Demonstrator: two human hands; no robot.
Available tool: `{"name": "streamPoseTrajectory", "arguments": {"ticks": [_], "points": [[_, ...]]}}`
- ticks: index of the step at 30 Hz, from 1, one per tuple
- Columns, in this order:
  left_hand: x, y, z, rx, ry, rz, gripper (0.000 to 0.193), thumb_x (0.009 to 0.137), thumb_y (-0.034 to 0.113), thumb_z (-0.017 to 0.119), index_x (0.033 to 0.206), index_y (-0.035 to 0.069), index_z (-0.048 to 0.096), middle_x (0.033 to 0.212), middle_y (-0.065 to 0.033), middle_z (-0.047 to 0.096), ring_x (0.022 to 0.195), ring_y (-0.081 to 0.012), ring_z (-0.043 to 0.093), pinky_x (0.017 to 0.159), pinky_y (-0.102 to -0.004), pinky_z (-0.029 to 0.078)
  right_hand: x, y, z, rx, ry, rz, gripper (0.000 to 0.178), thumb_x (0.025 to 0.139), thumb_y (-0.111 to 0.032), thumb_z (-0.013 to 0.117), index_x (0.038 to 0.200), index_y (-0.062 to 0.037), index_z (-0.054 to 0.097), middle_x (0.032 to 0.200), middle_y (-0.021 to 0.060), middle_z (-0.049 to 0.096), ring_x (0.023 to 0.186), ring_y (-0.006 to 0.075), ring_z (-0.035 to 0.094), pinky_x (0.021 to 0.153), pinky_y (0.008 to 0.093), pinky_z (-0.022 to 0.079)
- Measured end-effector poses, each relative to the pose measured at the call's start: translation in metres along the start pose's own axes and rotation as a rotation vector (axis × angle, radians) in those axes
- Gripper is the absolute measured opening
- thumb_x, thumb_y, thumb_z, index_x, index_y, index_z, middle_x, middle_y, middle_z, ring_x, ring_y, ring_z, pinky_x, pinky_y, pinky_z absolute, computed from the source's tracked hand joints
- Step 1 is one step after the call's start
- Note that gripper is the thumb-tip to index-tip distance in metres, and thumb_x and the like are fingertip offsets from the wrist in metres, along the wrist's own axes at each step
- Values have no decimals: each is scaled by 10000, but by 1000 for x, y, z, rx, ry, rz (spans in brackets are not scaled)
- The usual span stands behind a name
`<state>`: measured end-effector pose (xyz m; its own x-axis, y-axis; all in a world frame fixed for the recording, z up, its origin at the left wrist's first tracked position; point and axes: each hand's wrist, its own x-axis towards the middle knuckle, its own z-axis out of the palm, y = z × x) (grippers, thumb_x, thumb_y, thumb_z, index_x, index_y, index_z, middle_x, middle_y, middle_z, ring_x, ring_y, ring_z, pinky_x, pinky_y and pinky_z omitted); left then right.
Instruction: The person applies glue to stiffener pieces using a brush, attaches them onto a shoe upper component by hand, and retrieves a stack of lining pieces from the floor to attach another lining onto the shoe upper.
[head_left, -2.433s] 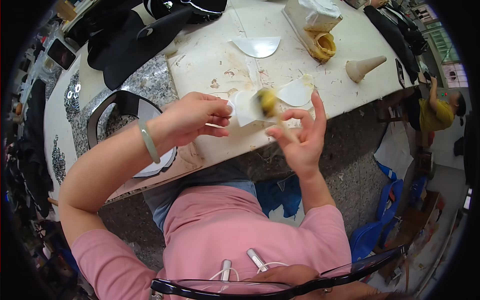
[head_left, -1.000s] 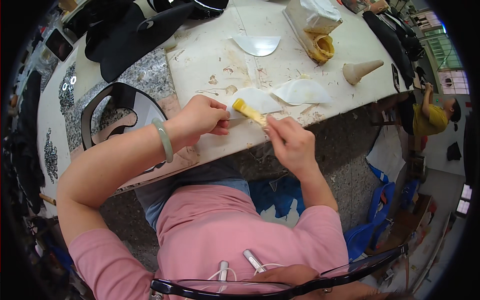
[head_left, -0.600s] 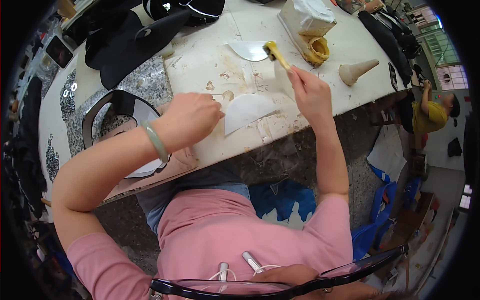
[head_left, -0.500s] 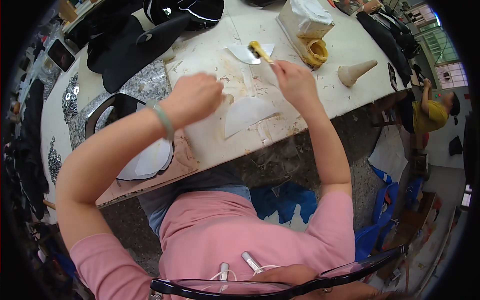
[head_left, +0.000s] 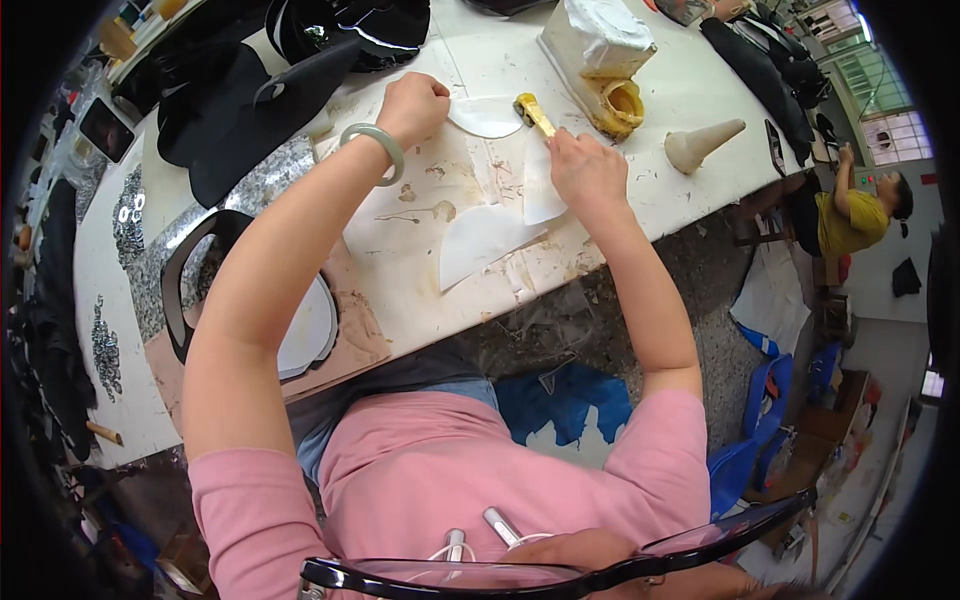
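My right hand [head_left: 588,172] is closed round the handle of a glue brush [head_left: 536,114], whose head is caked yellow. The brush head is at the right end of a white half-moon piece [head_left: 487,117] lying at the far side of the table. At that piece's left corner, my left hand [head_left: 413,108] pinches with bent fingers; its fingertips are partly hidden. A second white curved piece [head_left: 485,245] lies closer to me. Between the two, a third white piece [head_left: 540,190] reaches under my right hand; whether the hand touches it I cannot tell.
A white container with a yellow-crusted glue cup [head_left: 622,106] stands beyond my right hand, a pale cone [head_left: 703,146] to its right. Black pieces [head_left: 235,110] and a speckled slab [head_left: 265,172] lie on the left. A person in yellow [head_left: 850,215] is at far right.
My left hand has moved away from me to the far white piece's corner. My right hand and brush have shifted slightly nearer me. A third white piece now shows beside my right hand.
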<state>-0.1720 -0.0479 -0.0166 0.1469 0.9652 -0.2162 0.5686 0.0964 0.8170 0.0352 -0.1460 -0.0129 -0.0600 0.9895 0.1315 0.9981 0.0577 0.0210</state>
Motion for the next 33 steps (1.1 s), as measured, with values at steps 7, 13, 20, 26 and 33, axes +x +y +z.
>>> {"name": "streamPoseTrajectory", "arguments": {"ticks": [7,13,20,26,33], "points": [[9,-13,-8,-158,-81,-38,207,823,63,571,977,-12,686,763,-81,670,603,-116,620,557,-258,539,-11,-30,6,16,70,-106,198,900,-217,510,892,-51,618,772,116,645,637,296,664,577,408,528],[8,-18,-18,-314,-127,-32,263,841,83,599,1083,-5,656,760,-58,665,595,-113,592,586,-230,520,-23,-9,-26,560,-44,-134,258,902,-240,553,802,-31,666,636,82,635,561,208,619,518,341,471],[-12,-14,-13,318,250,556,348,851,218,613,1143,28,613,1075,-184,586,1052,-329,523,944,-385,405,-47,20,-19,1707,-270,241,226,949,-218,554,921,-3,619,665,42,589,412,10,326,373,179,231],[-74,9,-29,312,26,697,286,855,218,635,1090,56,613,1094,-110,558,956,-240,540,848,-344,443,-43,85,-29,1094,328,369,290,923,-260,591,1033,3,644,722,91,666,501,74,510,474,206,390],[-128,48,-82,306,-63,690,256,872,156,623,1102,42,606,1110,-74,552,929,-166,552,734,-262,459,31,124,-47,-103,-19,314,266,837,-387,616,974,-175,702,840,79,698,831,236,667,811,423,467]]}}
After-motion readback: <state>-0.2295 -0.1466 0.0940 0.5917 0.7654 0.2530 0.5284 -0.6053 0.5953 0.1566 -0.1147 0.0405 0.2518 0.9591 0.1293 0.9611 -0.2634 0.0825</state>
